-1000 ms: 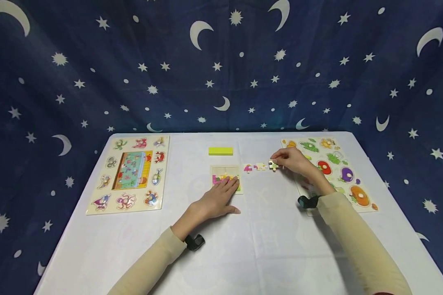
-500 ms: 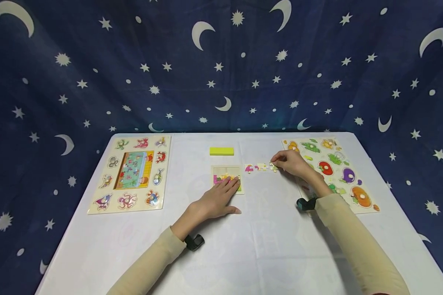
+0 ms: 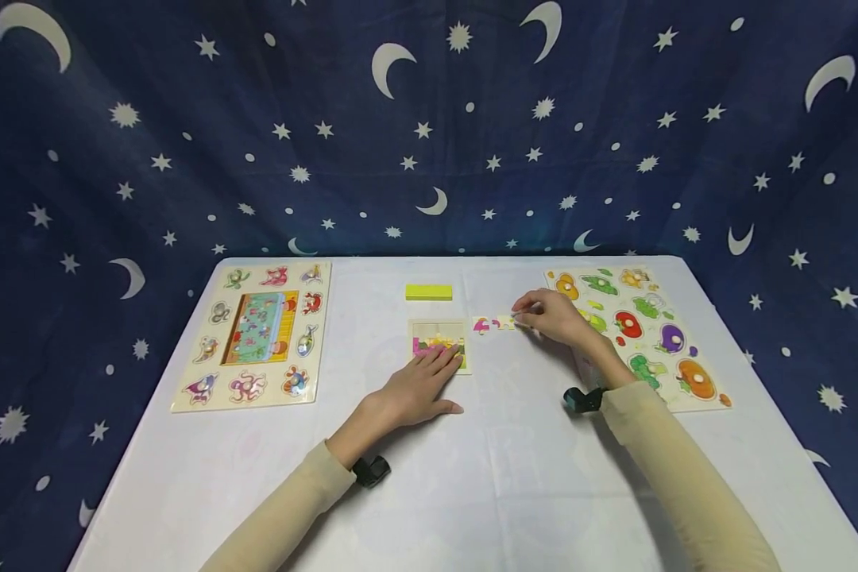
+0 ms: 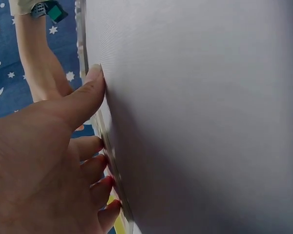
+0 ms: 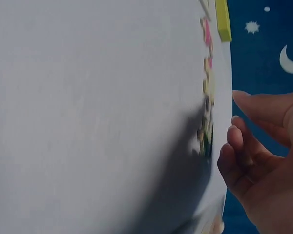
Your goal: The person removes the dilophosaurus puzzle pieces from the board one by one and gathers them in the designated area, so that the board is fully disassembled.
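My left hand (image 3: 416, 391) lies flat with its fingers over a small wooden puzzle tray (image 3: 469, 359), covering part of the picture jigsaw in it. To the tray's right is a short row of jigsaw pieces: a pink one (image 3: 481, 325), a pale one (image 3: 504, 322) and a green and dark one (image 5: 205, 139). My right hand (image 3: 554, 318) hovers over the right end of this row and partly hides it in the head view. In the right wrist view its thumb and fingertips are apart, with nothing between them. The pieces lie on the white table below.
A yellow block (image 3: 429, 292) lies behind the tray. On the left is a sea-animal peg board (image 3: 303, 318); a vegetable peg board (image 3: 675, 302) lies on the right, near my right forearm. A star-patterned blue curtain (image 3: 436, 135) hangs behind the table.
My right hand has let go of the green and dark piece after setting it down at the row's end, and has moved slightly left. My left hand stays on the tray.
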A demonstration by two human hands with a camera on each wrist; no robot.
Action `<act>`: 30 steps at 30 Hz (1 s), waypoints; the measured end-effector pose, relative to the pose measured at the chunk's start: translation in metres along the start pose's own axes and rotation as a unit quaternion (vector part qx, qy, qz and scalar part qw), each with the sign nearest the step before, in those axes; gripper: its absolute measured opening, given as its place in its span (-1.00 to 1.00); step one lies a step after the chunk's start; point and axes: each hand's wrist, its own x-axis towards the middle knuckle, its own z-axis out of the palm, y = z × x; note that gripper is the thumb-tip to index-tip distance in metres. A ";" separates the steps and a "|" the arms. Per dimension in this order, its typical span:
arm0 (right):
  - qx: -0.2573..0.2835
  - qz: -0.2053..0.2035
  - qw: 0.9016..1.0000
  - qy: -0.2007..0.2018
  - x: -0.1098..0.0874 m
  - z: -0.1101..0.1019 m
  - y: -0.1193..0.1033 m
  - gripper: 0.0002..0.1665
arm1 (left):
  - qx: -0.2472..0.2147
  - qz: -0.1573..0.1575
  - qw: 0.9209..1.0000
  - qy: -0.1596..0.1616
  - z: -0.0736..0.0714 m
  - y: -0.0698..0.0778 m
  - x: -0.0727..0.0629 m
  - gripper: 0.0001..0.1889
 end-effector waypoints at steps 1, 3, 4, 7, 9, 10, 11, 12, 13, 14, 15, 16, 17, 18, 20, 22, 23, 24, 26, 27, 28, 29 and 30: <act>0.000 -0.005 1.000 -0.004 0.001 0.002 -0.002 -0.81 | -0.001 -0.001 1.000 -0.001 0.000 0.000 -0.002 -0.10; 0.002 -0.013 1.000 -0.011 0.002 0.007 -0.008 -0.80 | -0.003 -0.002 1.000 -0.002 -0.001 -0.001 -0.005 -0.09; 0.005 -0.016 1.000 -0.015 0.003 0.009 -0.010 -0.79 | -0.004 -0.002 1.000 -0.004 -0.001 -0.002 -0.006 -0.09; 0.015 -0.023 0.999 -0.025 0.007 0.018 -0.018 -0.79 | -0.002 -0.001 1.000 -0.007 -0.002 -0.003 -0.010 -0.09; 0.020 -0.032 0.999 -0.031 0.009 0.023 -0.024 -0.79 | -0.001 -0.001 1.000 -0.009 -0.002 -0.004 -0.012 -0.09; 0.022 -0.037 0.999 -0.033 0.010 0.026 -0.028 -0.79 | -0.001 -0.001 1.000 -0.010 -0.002 -0.005 -0.012 -0.09; 0.023 -0.043 0.998 -0.035 0.012 0.029 -0.031 -0.78 | -0.001 -0.001 1.000 -0.011 -0.003 -0.005 -0.013 -0.09; 0.026 -0.048 0.998 -0.038 0.012 0.031 -0.035 -0.78 | -0.001 0.000 1.000 -0.011 -0.003 -0.006 -0.014 -0.09; 0.025 -0.053 0.997 -0.040 0.013 0.034 -0.039 -0.78 | 0.000 0.001 1.000 -0.011 -0.003 -0.006 -0.015 -0.08; 0.025 -0.060 0.997 -0.043 0.015 0.037 -0.042 -0.78 | -0.001 0.002 1.000 -0.011 -0.003 -0.007 -0.016 -0.08; 0.025 -0.065 0.997 -0.046 0.016 0.039 -0.045 -0.78 | -0.001 0.003 1.000 -0.010 -0.003 -0.007 -0.018 -0.08; 0.026 -0.068 0.996 -0.049 0.017 0.042 -0.048 -0.78 | 0.000 0.005 1.000 -0.011 -0.003 -0.007 -0.018 -0.08; 0.025 -0.073 0.996 -0.052 0.019 0.045 -0.051 -0.78 | 0.000 0.006 1.000 -0.011 -0.003 -0.008 -0.019 -0.08; 0.025 -0.078 0.995 -0.056 0.021 0.048 -0.053 -0.78 | 0.001 0.007 1.000 -0.011 -0.002 -0.008 -0.020 -0.08; 0.027 -0.085 0.994 -0.065 0.024 0.053 -0.058 -0.78 | -0.001 0.007 1.000 -0.011 -0.001 -0.009 -0.021 -0.07; 0.030 -0.090 0.993 -0.074 0.027 0.058 -0.063 -0.78 | -0.001 0.008 1.000 -0.012 -0.001 -0.009 -0.023 -0.07; 0.030 -0.094 0.992 -0.078 0.028 0.060 -0.065 -0.78 | -0.002 0.007 1.000 -0.012 -0.001 -0.009 -0.024 -0.07; 0.030 -0.097 0.991 -0.082 0.029 0.063 -0.068 -0.78 | -0.002 0.008 1.000 -0.012 -0.001 -0.009 -0.024 -0.07; 0.028 -0.103 0.990 -0.090 0.031 0.067 -0.072 -0.78 | -0.004 0.008 1.000 -0.013 -0.001 -0.008 -0.025 -0.07; 0.028 -0.105 0.990 -0.095 0.032 0.069 -0.074 -0.78 | -0.004 0.008 1.000 -0.013 -0.001 -0.008 -0.026 -0.07; 0.028 -0.108 0.989 -0.099 0.033 0.072 -0.076 -0.78 | -0.004 0.009 1.000 -0.013 -0.001 -0.008 -0.026 -0.07; 0.028 -0.110 0.988 -0.103 0.034 0.074 -0.077 -0.78 | -0.005 0.009 1.000 -0.013 -0.001 -0.008 -0.027 -0.07; 0.028 -0.113 0.987 -0.107 0.036 0.077 -0.079 -0.78 | -0.004 0.009 1.000 -0.012 -0.001 -0.008 -0.027 -0.07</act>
